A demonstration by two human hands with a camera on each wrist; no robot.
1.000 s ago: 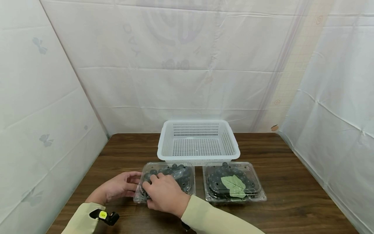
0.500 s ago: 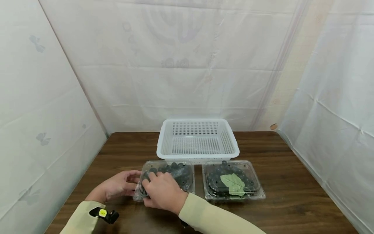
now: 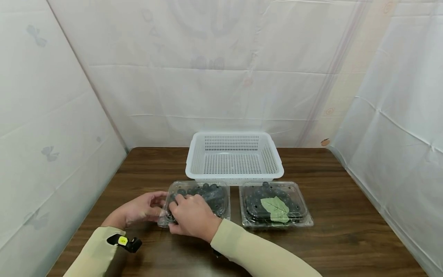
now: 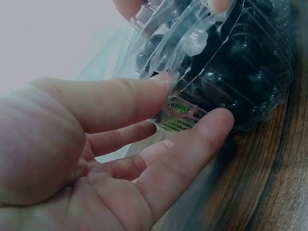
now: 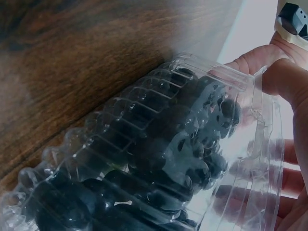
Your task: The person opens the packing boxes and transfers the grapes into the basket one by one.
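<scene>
A clear plastic clamshell (image 3: 224, 196) of dark, round grapes (image 4: 240, 45) sits at the front of the table, left of centre. My left hand (image 3: 142, 209) is at its left end. In the left wrist view the thumb lies at the rim, with the forefinger below against the side. Across the lid comes my right hand (image 3: 195, 220), gripping the front left corner. In the right wrist view its thumb (image 5: 281, 79) presses the rim, and fingers show behind the plastic. The right hand hides part of the lid in the head view. A bit of green (image 4: 178, 120) shows under the rim.
A second clamshell (image 3: 302, 209) of dark grapes, with a green leaf (image 3: 275, 209) on top, stands to the right. Behind both is a white slotted basket (image 3: 235, 176) with nothing in it. White sheeting (image 3: 221, 96) surrounds the brown wooden table (image 3: 346, 231).
The head view has tilted slightly down, so everything appears higher in it. Both hands keep nearly the same places at the left clamshell, and the lid stays down.
</scene>
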